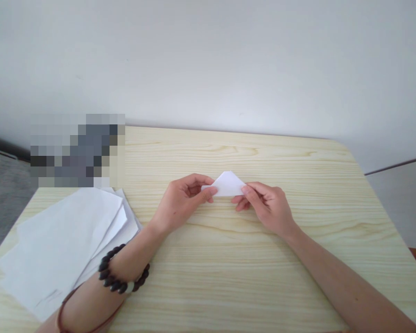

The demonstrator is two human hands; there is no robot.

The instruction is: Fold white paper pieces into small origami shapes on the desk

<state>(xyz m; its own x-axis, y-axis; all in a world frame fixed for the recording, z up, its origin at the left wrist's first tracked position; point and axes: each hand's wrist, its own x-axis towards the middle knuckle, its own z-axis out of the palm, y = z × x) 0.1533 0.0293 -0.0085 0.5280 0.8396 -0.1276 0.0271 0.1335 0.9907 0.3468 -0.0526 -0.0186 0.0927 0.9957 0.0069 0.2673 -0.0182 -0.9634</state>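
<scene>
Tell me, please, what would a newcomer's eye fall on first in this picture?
A small folded white paper is pinched at either end by the left hand and the right hand, over the middle of the wooden table. A loose pile of white sheets lies at its left, and a dark bead bracelet circles the left wrist.

folded paper mid-table, between both hands | paper stack left
</scene>
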